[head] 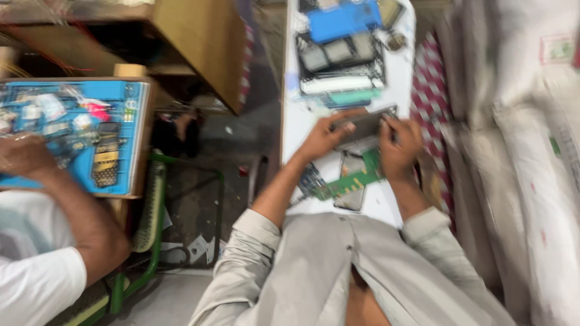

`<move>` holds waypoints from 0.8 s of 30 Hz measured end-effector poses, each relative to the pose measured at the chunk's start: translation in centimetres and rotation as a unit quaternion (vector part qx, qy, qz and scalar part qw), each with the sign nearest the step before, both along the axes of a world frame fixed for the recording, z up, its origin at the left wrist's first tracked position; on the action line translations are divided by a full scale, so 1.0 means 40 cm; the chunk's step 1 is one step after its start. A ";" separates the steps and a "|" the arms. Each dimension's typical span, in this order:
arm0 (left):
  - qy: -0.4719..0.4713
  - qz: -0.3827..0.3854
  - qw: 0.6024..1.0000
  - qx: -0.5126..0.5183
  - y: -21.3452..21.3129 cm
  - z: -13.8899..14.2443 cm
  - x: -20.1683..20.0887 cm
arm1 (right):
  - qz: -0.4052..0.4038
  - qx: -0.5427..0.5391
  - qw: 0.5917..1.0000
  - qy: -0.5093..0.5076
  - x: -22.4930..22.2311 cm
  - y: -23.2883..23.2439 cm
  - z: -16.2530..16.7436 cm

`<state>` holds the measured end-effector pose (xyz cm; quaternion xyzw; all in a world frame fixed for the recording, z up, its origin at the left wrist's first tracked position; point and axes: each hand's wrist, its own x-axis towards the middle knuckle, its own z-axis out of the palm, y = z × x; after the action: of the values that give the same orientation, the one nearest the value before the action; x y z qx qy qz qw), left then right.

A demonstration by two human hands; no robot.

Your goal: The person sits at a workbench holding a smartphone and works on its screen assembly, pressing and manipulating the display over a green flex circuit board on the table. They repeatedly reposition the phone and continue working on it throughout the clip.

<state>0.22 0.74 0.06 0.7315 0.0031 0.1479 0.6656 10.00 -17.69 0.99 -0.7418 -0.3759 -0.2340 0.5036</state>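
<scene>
While both hands grip it, the phone [364, 124] lies between them

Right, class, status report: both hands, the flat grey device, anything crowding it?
Left hand and right hand both grip flat grey device. Held above white table. Green circuit board directly beneath; black tray close beyond.

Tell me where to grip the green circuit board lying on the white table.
Probably the green circuit board's near-left end, coming from the left: that end lies bare on the white table, while the right hand and the dark phone cover the far end.
</scene>
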 end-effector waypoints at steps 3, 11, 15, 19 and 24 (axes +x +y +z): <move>0.040 -0.001 0.999 -0.013 0.002 0.005 -0.012 | -0.011 -0.022 1.000 -0.005 -0.008 -0.006 0.001; 0.025 -0.003 1.000 0.017 0.004 0.056 -0.027 | 0.007 -0.003 1.000 0.009 -0.020 0.006 0.018; 0.025 -0.011 0.999 0.025 -0.001 0.056 -0.029 | 0.013 0.000 0.999 0.030 -0.019 0.003 0.014; -0.003 -0.034 0.999 0.032 0.004 0.051 -0.030 | 0.005 0.018 0.993 0.114 -0.015 0.003 0.008; 0.018 -0.032 0.999 0.031 0.001 0.050 -0.032 | 0.003 -0.024 0.999 -0.022 -0.018 0.005 0.011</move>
<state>-1.06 0.79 2.05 0.7540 -0.0132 0.1136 0.6468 9.27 -17.50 1.41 -0.7468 -0.3949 -0.2400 0.4782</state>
